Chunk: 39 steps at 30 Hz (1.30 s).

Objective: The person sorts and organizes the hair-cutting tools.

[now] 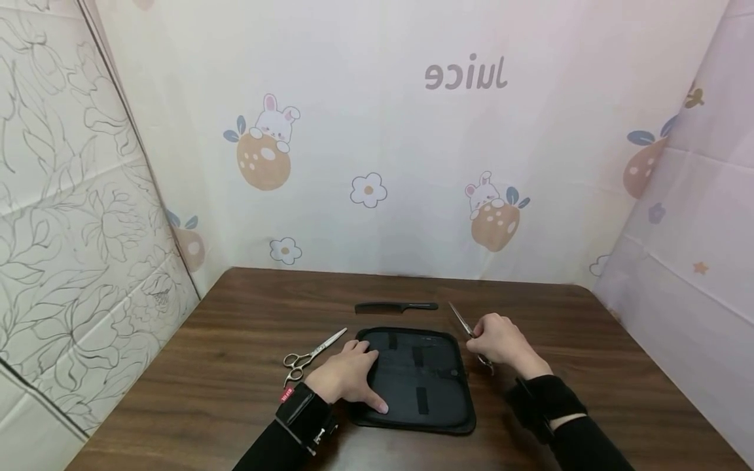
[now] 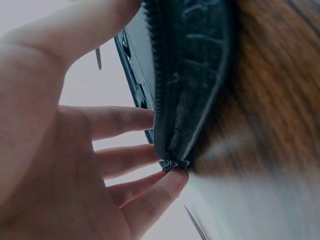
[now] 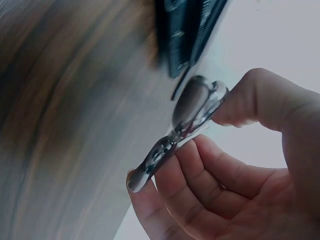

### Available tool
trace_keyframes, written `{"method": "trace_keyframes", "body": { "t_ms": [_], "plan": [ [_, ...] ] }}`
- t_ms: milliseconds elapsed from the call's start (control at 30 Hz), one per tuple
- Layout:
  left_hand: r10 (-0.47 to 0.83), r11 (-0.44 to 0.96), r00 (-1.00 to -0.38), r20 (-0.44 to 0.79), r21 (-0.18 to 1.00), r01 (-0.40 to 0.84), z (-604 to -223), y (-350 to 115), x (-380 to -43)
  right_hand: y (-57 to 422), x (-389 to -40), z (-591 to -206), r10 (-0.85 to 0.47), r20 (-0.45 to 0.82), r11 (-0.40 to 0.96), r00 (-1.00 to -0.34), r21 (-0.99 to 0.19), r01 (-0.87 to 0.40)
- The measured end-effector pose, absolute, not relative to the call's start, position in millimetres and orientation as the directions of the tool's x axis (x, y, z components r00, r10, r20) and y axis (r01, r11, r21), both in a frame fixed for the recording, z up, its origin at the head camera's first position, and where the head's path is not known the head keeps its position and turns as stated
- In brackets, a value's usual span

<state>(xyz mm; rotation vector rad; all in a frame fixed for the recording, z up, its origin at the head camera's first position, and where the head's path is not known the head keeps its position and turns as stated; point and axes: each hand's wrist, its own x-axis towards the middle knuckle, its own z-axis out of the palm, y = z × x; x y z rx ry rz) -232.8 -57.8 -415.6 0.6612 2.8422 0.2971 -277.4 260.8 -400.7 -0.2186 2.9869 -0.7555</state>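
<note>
A black zippered case [image 1: 442, 399] lies open on the wooden table, with elastic loops on its inner face. My left hand [image 1: 347, 373] rests along its left edge, thumb on the inner face and fingers spread at the far corner. In the left wrist view, those fingers touch the zipper edge of the case [image 2: 190, 75]. To the right of the case, my right hand [image 1: 501, 340] holds a pair of silver scissors [image 1: 461, 319], blades pointing away and left. The right wrist view shows the scissors' handles [image 3: 190, 105] between thumb and fingers.
A second pair of scissors [image 1: 321, 347] lies to the left of the case, near my left hand. Beyond the case is a black comb [image 1: 389, 307]. Printed curtains [image 1: 377, 131] rise behind the table [image 1: 235, 340] and at both sides.
</note>
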Motion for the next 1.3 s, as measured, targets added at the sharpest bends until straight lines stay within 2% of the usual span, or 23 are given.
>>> {"method": "trace_keyframes", "body": {
  "t_ms": [633, 1300],
  "plan": [
    [0.456, 0.877, -0.878, -0.148, 0.241, 0.415, -417.7, -58.1, -233.2, 234.3, -265.1, -396.8, -0.175, 0.009, 0.781, -0.985, -0.608, -0.144],
    [0.461, 0.870, -0.881, -0.109, 0.248, 0.425, -416.6, -57.8, -233.6, 225.7, -259.5, -397.9, -0.209, 0.060, 0.733, -0.976, -0.651, -0.197]
  ]
}}
